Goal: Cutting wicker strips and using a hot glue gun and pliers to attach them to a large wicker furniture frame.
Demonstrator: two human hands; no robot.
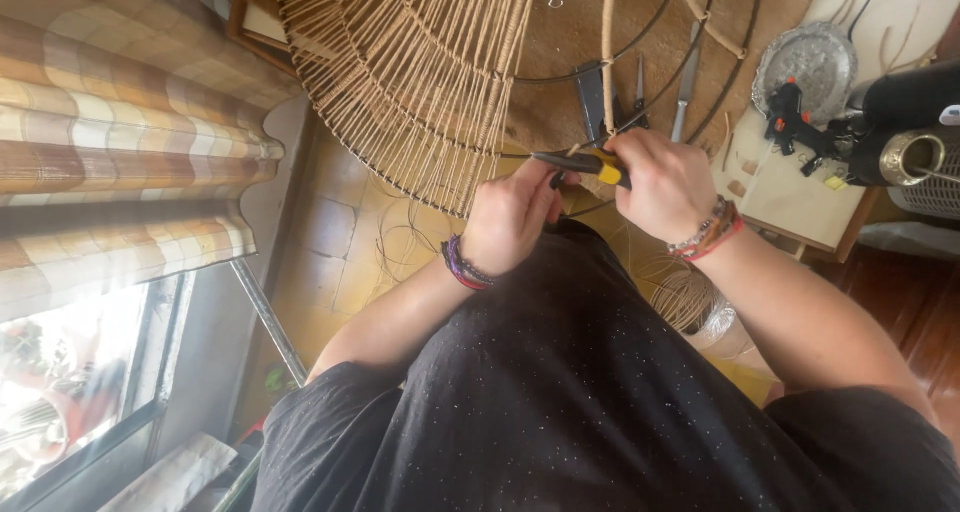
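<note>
A large round wire frame (640, 42) partly woven with tan rattan cord (420, 82) lies in front of me. My right hand (665, 182) grips pliers with yellow and black handles (585, 162), their jaws pointing left along the frame's rim. My left hand (515, 217) is curled at the woven edge just below the pliers' tip, pinching something small that I cannot make out. Both wrists wear beaded bracelets. My black shirt fills the lower view.
Scissors and other hand tools (640, 92) lie under the frame. A low table (800, 182) at right holds a black glue gun (790, 117), a silver tray (810, 57) and a dark cylinder (905, 122). A rattan coil (690, 297) is on the floor. Checked curtain (120, 122) at left.
</note>
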